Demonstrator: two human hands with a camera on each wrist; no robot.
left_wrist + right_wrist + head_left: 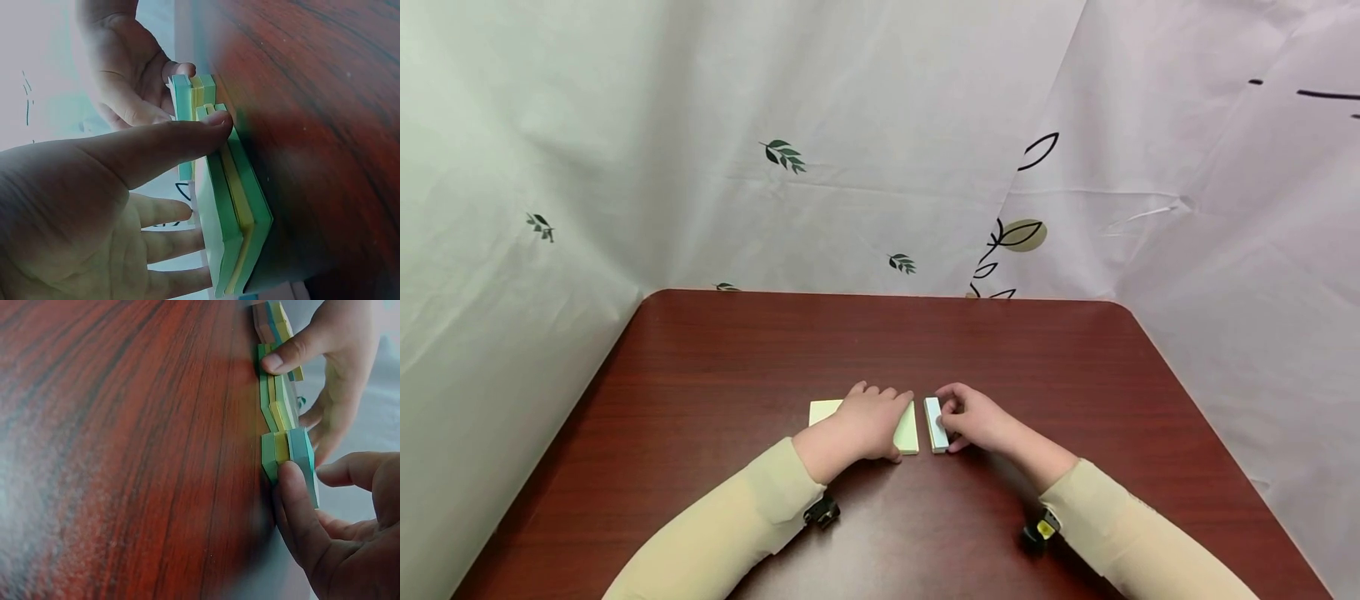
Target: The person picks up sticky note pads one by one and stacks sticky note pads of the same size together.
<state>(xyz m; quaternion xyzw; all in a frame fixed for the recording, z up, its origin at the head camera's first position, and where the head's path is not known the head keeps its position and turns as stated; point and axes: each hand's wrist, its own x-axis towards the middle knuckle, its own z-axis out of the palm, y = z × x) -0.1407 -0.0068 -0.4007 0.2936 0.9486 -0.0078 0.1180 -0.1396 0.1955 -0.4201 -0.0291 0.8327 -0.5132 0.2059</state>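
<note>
Stacked sticky note pads lie in a row across the table. My left hand (872, 421) spans the middle stack, topped by a pale green pad (907, 432), with its thumb (215, 128) on the near edge and fingers at the far edge. This stack shows green and yellow layers. To its right, across a small gap, my right hand (977, 421) holds a narrow stack of sticky notes (935, 423) with a light blue top. The right thumb presses its near end (282, 448); another finger is close to its top. A pale yellow pad (823, 410) is partly hidden behind the left hand.
The dark red wooden table (737, 350) extends around the pads. White patterned sheeting (865, 167) hangs behind it and at both sides. Small dark devices (822, 510) are worn at both wrists.
</note>
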